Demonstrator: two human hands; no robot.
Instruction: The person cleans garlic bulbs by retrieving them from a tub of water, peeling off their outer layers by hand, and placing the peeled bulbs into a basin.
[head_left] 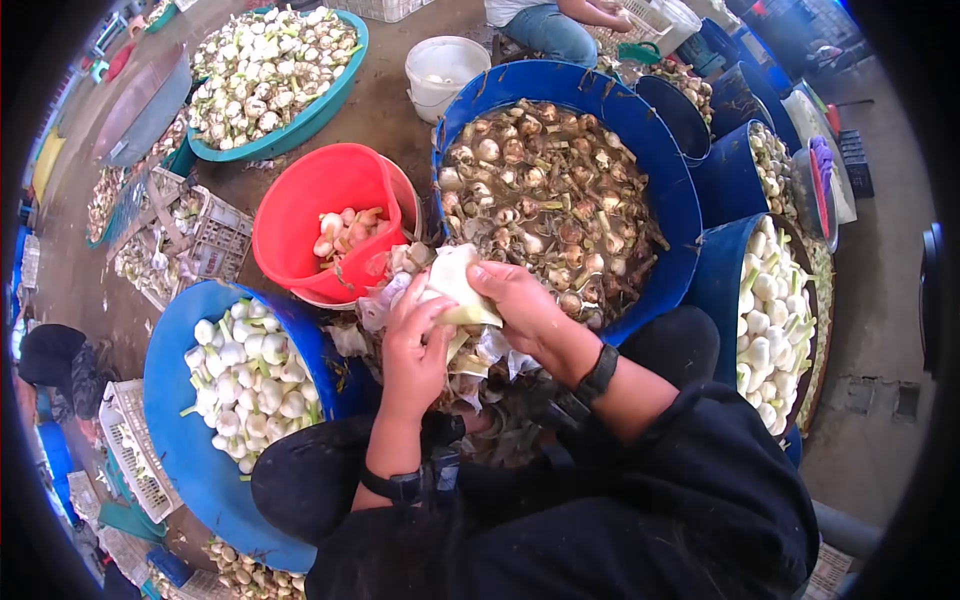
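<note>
Both of my hands meet around one pale garlic bulb point(456, 277) with a greenish-white stem, in front of my knees. On the bulb's left and lower side are the fingers of my left hand point(415, 340). My right hand point(515, 305) grips it from the right, thumb pressed on top. Just beyond is a large blue tub point(678, 190) of brown, unpeeled bulbs in murky water. A red bucket point(290, 215) with a few pinkish bulbs stands to the left. Peeled skins point(465, 385) lie heaped below my hands.
White bulbs fill a blue tub point(170, 400) at the left and another point(715, 270) at the right. A white bucket point(440, 95) and a teal basin point(290, 140) of bulbs stand farther off. Other people point(548, 32) sit at the top and far left point(65, 365).
</note>
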